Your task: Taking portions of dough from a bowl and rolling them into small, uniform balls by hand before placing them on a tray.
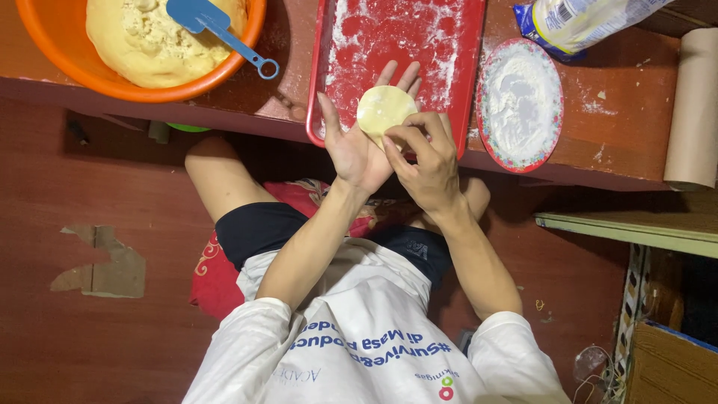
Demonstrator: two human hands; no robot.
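Observation:
A flat round disc of pale dough (382, 110) lies on the fingers of my left hand (357, 142), which is held palm up over the near edge of a floured red tray (396, 45). My right hand (425, 153) comes in from the right, its thumb and fingertips pinching the disc's near edge. Both hands hover just above the low red table (621, 127).
An orange bowl (67, 52) with a big lump of dough and a blue scoop (221, 30) stands at the far left. A round plate of flour (520, 101), a flour bag (576, 22) and a brown paper roll (694, 105) sit to the right. My knees rest below on the red floor.

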